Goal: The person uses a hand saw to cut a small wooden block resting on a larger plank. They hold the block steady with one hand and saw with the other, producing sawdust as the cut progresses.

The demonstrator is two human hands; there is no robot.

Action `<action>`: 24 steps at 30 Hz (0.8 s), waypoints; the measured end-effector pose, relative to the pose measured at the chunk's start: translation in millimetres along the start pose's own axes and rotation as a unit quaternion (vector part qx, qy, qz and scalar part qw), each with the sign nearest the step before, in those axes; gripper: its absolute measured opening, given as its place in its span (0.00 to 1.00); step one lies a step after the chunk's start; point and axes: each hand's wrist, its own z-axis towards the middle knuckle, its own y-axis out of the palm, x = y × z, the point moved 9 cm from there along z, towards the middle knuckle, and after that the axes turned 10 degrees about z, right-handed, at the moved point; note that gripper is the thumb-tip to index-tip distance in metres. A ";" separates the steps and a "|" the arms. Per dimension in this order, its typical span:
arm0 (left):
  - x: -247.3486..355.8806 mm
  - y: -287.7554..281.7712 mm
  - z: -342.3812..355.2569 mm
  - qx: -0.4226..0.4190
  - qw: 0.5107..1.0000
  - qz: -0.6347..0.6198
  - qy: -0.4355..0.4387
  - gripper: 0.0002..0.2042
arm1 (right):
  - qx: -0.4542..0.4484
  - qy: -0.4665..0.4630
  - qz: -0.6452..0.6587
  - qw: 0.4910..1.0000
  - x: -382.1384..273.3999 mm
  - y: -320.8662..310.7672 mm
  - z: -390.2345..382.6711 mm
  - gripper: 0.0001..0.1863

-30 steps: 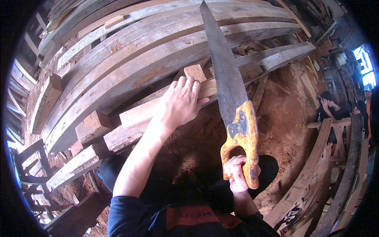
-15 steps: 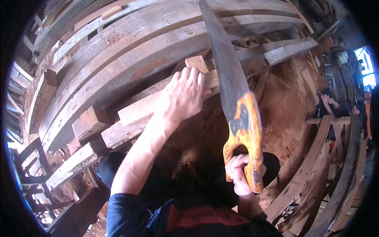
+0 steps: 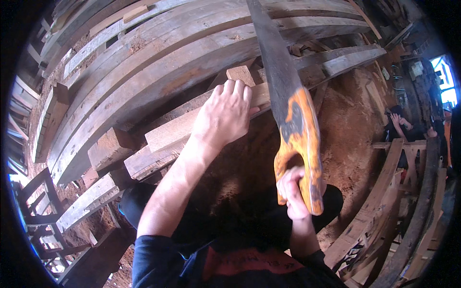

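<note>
My right hand (image 3: 294, 188) is wrapped round the worn yellow-orange handle of a handsaw (image 3: 283, 81). The dark blade points away from me and lies across a length of pale wood (image 3: 173, 127), to the right of my left hand. My left hand (image 3: 224, 110) is closed over that wood, its knuckles up and the thumb along the near side. Where the teeth meet the wood is hidden by the blade. Just beyond my left knuckles a small wood block (image 3: 241, 75) sits upright.
Long grey beams (image 3: 192, 62) lie side by side beyond the work. A short wood block (image 3: 111, 148) supports at the left. Reddish-brown dirt floor (image 3: 341, 125) shows on the right, with stacked planks (image 3: 370, 206) near it. Another person (image 3: 403, 122) sits at the far right.
The saw and my right hand have moved forward, away from me, over the wood. My left hand keeps its grip in nearly the same place.
</note>
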 end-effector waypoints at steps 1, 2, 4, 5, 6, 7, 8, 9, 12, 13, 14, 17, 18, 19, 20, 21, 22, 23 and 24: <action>-2.5 1.2 -0.5 -0.005 1.000 -0.001 -0.004 0.18 | -0.005 0.004 -0.038 0.999 -0.7 7.7 15.7 0.05; -5.8 2.8 0.4 -0.009 1.000 -0.001 -0.008 0.18 | -0.014 0.019 -0.057 0.998 2.4 15.1 35.2 0.05; -7.1 6.3 -1.0 -0.017 0.999 -0.011 -0.025 0.18 | -0.018 0.043 -0.036 0.998 9.4 14.0 44.8 0.05; -7.7 8.4 -2.5 -0.021 0.999 -0.013 -0.035 0.18 | -0.018 0.062 -0.008 0.998 15.8 10.2 40.4 0.05; -11.5 7.3 -0.4 -0.015 0.999 -0.008 -0.043 0.18 | 0.000 0.099 0.094 0.991 25.2 4.7 11.1 0.04; -10.1 5.2 3.2 -0.029 0.999 -0.013 -0.044 0.18 | 0.008 0.073 0.085 0.994 17.3 -2.4 -4.9 0.03; -6.8 3.7 3.9 -0.016 0.999 -0.019 -0.033 0.18 | 0.012 0.046 0.078 0.996 12.4 -8.5 -21.5 0.04; -5.2 2.5 2.9 -0.011 1.000 -0.021 -0.017 0.18 | 0.018 0.019 0.075 0.997 3.5 -7.2 -31.7 0.07; -5.4 1.8 1.4 -0.006 1.000 -0.021 -0.004 0.19 | -0.003 0.055 0.012 0.998 8.2 -4.7 -8.1 0.06; -4.9 2.7 1.3 -0.007 1.000 -0.025 -0.004 0.19 | -0.014 0.048 -0.056 0.997 8.5 -0.8 8.2 0.09; -4.0 4.7 0.1 -0.018 0.999 -0.026 -0.005 0.19 | -0.024 0.049 -0.032 0.998 8.6 2.5 14.2 0.09; -6.5 4.2 1.6 -0.010 1.000 -0.019 -0.015 0.19 | -0.022 0.041 0.070 0.997 7.9 4.5 21.2 0.09; -6.7 5.2 2.0 -0.017 0.999 -0.020 -0.018 0.19 | -0.005 0.033 0.121 0.992 10.0 1.1 19.4 0.09; -6.9 5.3 2.5 -0.025 0.999 -0.021 -0.020 0.19 | -0.023 0.012 0.118 0.993 7.4 1.4 19.3 0.07; -7.1 6.2 2.7 -0.033 0.999 -0.022 -0.022 0.19 | -0.017 0.019 0.139 0.990 8.5 1.8 18.2 0.07; -7.1 6.4 2.7 -0.030 0.999 -0.024 -0.022 0.19 | -0.011 0.027 0.161 0.987 9.8 4.6 16.1 0.07; -6.9 7.2 2.6 -0.028 0.999 -0.026 -0.023 0.19 | -0.004 0.034 0.183 0.982 10.7 7.1 14.6 0.06; -6.2 7.5 2.7 -0.026 0.999 -0.028 -0.022 0.19 | 0.012 0.035 0.170 0.985 8.6 6.5 14.3 0.06; -6.1 6.9 2.3 -0.024 0.999 -0.026 -0.019 0.19 | -0.018 0.042 0.141 0.989 8.3 8.7 14.8 0.05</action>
